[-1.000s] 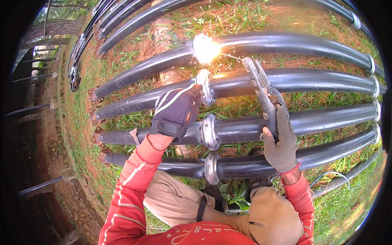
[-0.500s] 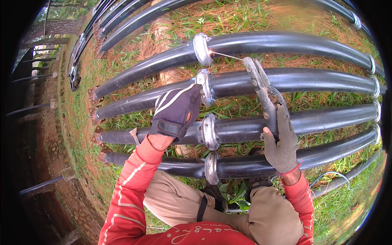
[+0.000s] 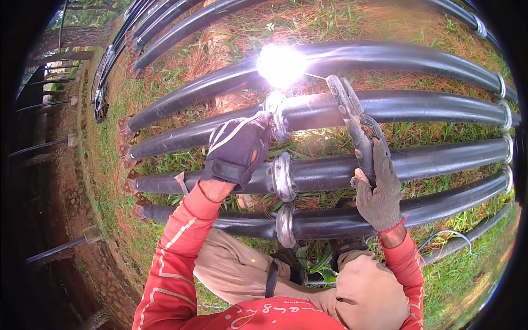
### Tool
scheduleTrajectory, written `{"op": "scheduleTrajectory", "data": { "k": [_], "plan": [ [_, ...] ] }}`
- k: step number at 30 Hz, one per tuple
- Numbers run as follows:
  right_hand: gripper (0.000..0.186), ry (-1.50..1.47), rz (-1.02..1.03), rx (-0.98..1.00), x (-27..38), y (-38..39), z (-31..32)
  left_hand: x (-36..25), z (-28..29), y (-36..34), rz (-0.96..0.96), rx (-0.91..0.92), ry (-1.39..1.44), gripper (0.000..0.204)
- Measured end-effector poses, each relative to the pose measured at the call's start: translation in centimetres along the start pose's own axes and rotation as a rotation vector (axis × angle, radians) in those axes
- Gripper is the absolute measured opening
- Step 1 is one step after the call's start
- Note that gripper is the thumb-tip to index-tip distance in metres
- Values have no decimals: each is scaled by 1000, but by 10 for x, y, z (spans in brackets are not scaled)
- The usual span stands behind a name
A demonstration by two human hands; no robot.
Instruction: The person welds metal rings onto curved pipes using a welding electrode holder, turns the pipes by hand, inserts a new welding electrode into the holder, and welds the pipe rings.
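Observation:
My right hand (image 3: pixel 381 195), in a grey knit glove, is wrapped round a worn welding electrode holder (image 3: pixel 352 124). A thin welding rod (image 3: pixel 315 76) runs left from its jaws into a white arc glare (image 3: pixel 281 66), which hides the ring on the farthest black pipe (image 3: pixel 396 56). My left hand (image 3: pixel 237 147), in a dark glove with pale stripes, is closed over the second black pipe (image 3: pixel 423 106). Its knuckles lie against that pipe's silvery ring (image 3: pixel 279 118); whatever its fingers hold, if anything, is hidden.
Two nearer pipes (image 3: pixel 434 164) (image 3: pixel 440 204) with similar rings (image 3: pixel 283 177) lie below my hands. More black pipes (image 3: pixel 187 27) are at the back left. A log (image 3: pixel 220 52) lies across the grass under the pipes. A pale cable (image 3: pixel 448 232) loops at the right.
A small glow at the rod tip has flared into a bright arc that lights the pipes and grass. The electrode holder has shifted very slightly; both hands stay nearly in place.

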State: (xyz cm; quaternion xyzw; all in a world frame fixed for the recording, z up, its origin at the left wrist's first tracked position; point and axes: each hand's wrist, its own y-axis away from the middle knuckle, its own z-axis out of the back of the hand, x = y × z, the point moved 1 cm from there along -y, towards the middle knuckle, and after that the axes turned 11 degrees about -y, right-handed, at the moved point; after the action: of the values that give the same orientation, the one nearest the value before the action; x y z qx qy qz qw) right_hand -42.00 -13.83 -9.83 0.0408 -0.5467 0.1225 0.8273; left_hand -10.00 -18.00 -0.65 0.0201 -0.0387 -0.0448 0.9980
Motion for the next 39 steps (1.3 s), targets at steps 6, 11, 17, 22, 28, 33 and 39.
{"op": "scheduleTrajectory", "data": {
  "k": [6, 11, 17, 22, 28, 33, 39],
  "plan": [
    [75, -93, -79, 17, 2, -2, 1, 1, 1, -1, -32, 3, 62, 16],
    [73, 38, 37, 10, 4, -5, 0, 3, -5, -1, -13, 31, 84, 30],
    [73, 22, 21, 10, 5, -7, 0, 3, -5, -2, 1, 66, 59, 31],
    [72, -12, -46, 46, 9, -8, 3, 6, -9, -1, -27, 25, 86, 30],
    [71, 31, 75, -36, 1, -3, 3, 3, -4, -4, -27, 37, 84, 30],
    [70, 20, 84, -31, 7, -7, 4, 4, -5, -2, 2, 63, 73, 30],
    [71, 11, 33, -5, 8, -6, 6, 2, -4, -4, -11, 54, 90, 31]
  ]
}}
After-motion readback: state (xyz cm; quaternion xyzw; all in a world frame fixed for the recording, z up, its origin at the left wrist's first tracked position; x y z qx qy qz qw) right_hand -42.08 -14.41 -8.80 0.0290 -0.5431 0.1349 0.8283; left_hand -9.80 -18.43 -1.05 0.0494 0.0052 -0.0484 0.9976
